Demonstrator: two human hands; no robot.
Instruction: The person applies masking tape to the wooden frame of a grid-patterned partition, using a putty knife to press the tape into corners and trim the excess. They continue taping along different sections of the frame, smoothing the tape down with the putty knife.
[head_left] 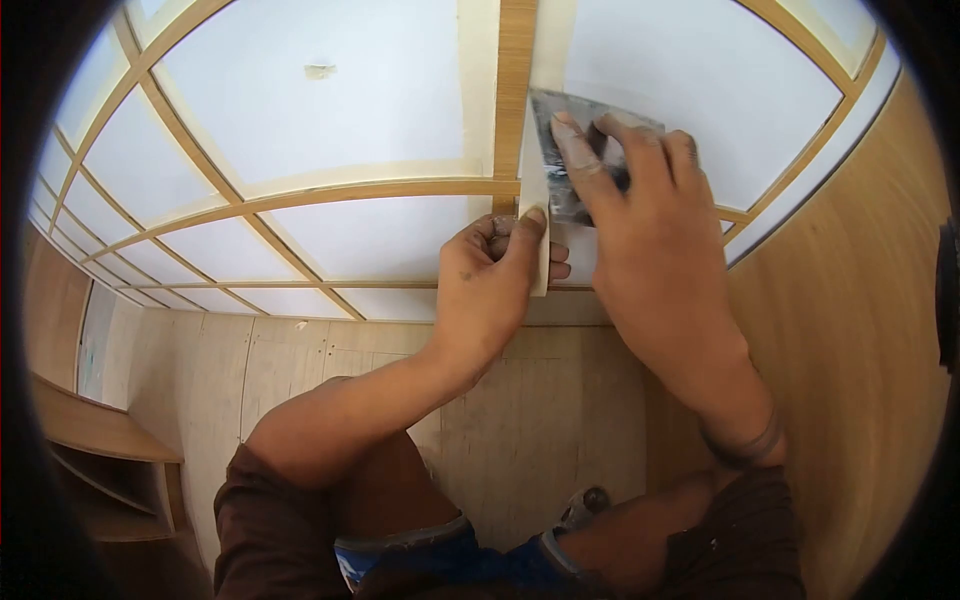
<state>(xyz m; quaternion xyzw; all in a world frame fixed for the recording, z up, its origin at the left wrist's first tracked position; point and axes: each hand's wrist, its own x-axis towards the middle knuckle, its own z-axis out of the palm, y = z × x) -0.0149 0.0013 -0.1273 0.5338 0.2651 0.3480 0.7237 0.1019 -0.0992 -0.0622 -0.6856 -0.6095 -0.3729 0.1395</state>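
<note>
My right hand [660,235] grips a dark, smeared flat scraper [568,204], fingers spread over its face and the blade's left edge along the strip of masking tape. That pale tape strip [536,175] runs down the wooden bar of a white panelled frame, and its lower end hangs free. My left hand [490,270] pinches this lower end between thumb and fingers, just below where the bars cross. Fingertips of the left hand show behind the strip on its right side.
White panels [330,110] in a wooden lattice [390,190] fill the space ahead, many edged with pale tape. A wooden surface [840,330] rises at the right. Wooden shelving [110,440] stands at the lower left, and light boards [540,400] lie below my hands.
</note>
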